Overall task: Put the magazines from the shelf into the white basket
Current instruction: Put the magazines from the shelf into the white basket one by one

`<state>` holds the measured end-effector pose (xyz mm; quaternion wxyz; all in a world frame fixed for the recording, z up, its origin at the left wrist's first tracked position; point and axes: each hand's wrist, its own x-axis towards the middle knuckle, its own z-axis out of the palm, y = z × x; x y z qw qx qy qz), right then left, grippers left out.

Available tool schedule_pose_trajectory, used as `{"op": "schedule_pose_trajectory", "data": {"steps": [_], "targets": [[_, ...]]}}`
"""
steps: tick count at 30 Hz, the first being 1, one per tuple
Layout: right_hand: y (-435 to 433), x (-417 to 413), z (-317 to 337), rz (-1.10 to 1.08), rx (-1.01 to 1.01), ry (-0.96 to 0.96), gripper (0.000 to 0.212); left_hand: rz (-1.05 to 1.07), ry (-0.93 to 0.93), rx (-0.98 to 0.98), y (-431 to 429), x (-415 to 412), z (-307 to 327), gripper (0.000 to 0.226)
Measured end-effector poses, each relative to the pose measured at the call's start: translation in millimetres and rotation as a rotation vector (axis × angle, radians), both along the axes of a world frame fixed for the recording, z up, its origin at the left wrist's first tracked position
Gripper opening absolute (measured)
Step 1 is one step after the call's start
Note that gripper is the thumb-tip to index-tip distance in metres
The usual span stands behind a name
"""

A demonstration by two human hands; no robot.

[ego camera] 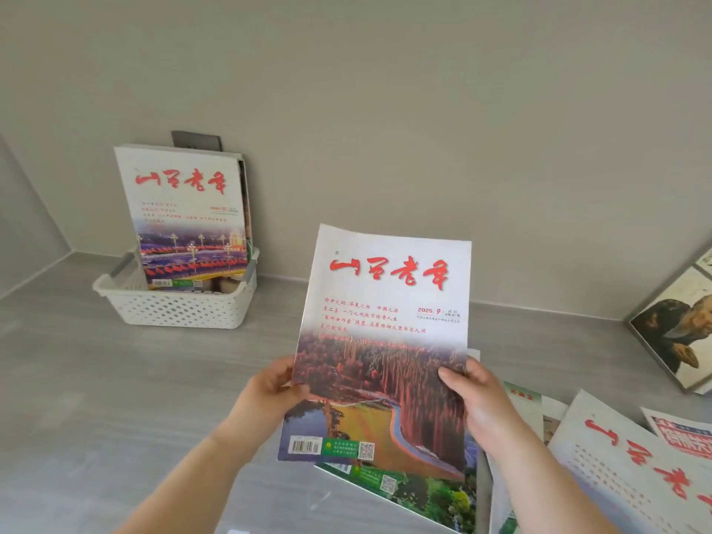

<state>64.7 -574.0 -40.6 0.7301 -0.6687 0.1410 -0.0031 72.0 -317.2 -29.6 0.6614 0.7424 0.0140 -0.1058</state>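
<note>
The magazine (pixel 385 333) is held upright above the shelf (pixel 96 379), long edge pointing up, its two sides pinched in the grip of the left hand (pixel 266 395) and right hand (pixel 474 402). The white basket (pixel 181 308) stands well apart, up and to the left and nearer the left hand, with another magazine (pixel 185 210) in it.

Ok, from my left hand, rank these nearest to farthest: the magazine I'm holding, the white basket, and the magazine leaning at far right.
1. Held magazine, gripped in the left hand, centre.
2. White basket, back left.
3. Leaning magazine, far right edge.
</note>
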Motion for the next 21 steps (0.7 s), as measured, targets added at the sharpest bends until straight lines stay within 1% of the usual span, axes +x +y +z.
{"op": "schedule_pose_trajectory", "data": {"steps": [3, 8, 12, 14, 17, 19, 21], "targets": [[39.3, 17.5, 15.2, 0.035, -0.077, -0.079, 0.029, 0.142, -0.059, 0.021, 34.2, 21.0, 14.2, 0.030], [114.6, 58.0, 39.7, 0.065, -0.215, -0.177, 0.027, 0.238, -0.238, 0.133, 102.3, 55.9, 45.1, 0.036], [170.7, 98.7, 60.7, 0.097, -0.329, -0.234, 0.013, 0.359, -0.359, 0.164, 157.8, 88.5, 69.3, 0.032], [196.9, 119.4, 69.9, 0.121, -0.385, -0.262, 0.010, 0.405, -0.391, 0.174, 182.3, 107.3, 80.0, 0.033], [233.1, 151.5, 87.4, 0.126, -0.419, -0.305, 0.014, 0.425, -0.422, 0.198, 215.9, 138.5, 94.1, 0.033], [253.3, 173.6, 98.7, 0.109, -0.414, -0.324, 0.012, 0.443, -0.446, 0.176, 234.1, 159.7, 102.0, 0.029], [270.3, 194.3, 106.1, 0.093, -0.454, -0.357, 0.012, 0.495, -0.479, 0.180, 248.2, 179.7, 108.3, 0.026]]}}
